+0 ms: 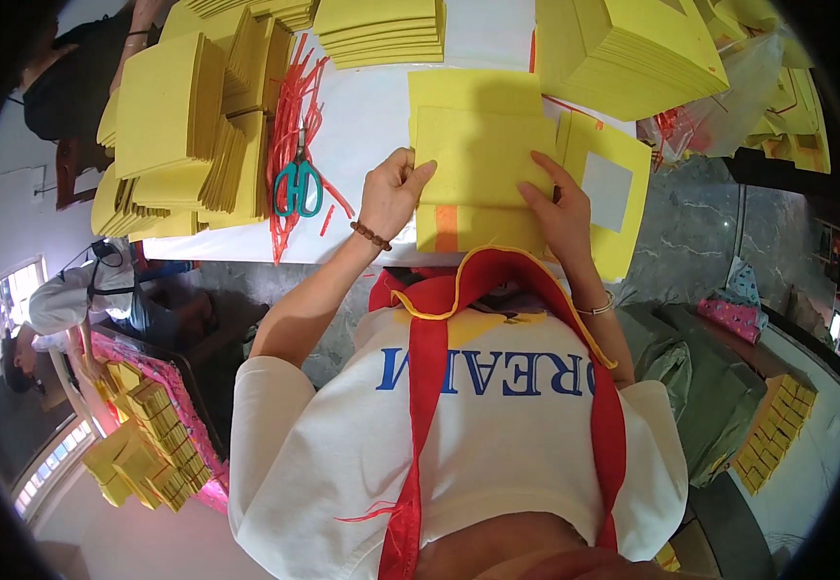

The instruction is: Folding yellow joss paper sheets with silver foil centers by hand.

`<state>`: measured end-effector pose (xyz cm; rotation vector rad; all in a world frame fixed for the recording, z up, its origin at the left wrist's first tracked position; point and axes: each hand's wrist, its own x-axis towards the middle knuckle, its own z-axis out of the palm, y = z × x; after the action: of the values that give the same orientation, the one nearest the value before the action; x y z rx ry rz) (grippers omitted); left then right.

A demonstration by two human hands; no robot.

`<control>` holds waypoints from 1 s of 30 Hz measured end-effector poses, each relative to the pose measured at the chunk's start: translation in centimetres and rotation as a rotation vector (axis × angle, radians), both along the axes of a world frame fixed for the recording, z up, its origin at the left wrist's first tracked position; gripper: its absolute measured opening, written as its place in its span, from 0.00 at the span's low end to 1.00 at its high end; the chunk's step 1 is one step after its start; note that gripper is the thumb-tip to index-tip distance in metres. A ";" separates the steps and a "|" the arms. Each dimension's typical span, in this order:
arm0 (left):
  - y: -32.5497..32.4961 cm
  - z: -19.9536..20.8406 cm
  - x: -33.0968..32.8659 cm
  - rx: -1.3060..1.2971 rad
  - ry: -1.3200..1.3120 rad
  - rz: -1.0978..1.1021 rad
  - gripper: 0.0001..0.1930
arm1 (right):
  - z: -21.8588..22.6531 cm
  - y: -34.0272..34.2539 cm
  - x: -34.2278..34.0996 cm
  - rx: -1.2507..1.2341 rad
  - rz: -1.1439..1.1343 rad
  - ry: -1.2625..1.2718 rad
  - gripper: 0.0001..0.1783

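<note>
In front of me lies folded yellow paper with an orange strip on its lower part. My left hand is closed at the paper's left edge, thumb and fingers pinching it. My right hand rests at the right side, thumb and forefinger spread apart on the surface; its other fingers are partly hidden. Beneath and to the right sits another yellow sheet with a grey-white rectangle. Left of my left hand, teal-handled scissors lie on a bundle of red strips.
Stacks of yellow paper crowd the table's left, with another stack at the back and a tall one at back right. A clear plastic bag hangs by the right edge. At far left, another person is near bundled yellow stacks.
</note>
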<state>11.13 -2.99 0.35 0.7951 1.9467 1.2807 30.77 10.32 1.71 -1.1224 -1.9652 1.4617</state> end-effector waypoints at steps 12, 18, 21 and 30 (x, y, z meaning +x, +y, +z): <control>0.0 1.4 0.1 0.060 -0.092 0.086 0.23 | -0.8 0.4 -0.1 -0.019 -0.011 -0.005 0.25; 1.7 5.0 0.2 0.178 0.779 -0.227 0.22 | -0.1 0.3 -0.3 0.009 -0.005 -0.056 0.25; 3.6 5.3 1.9 0.269 0.997 -0.506 0.25 | 0.2 0.3 -0.4 -0.019 -0.004 -0.057 0.25; 4.3 1.9 2.6 0.079 1.110 -0.594 0.34 | 0.5 0.3 -0.3 -0.004 -0.016 -0.078 0.25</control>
<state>13.70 1.35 2.21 2.2506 2.1022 0.5418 30.50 10.58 2.26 -1.2113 -2.0014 1.4347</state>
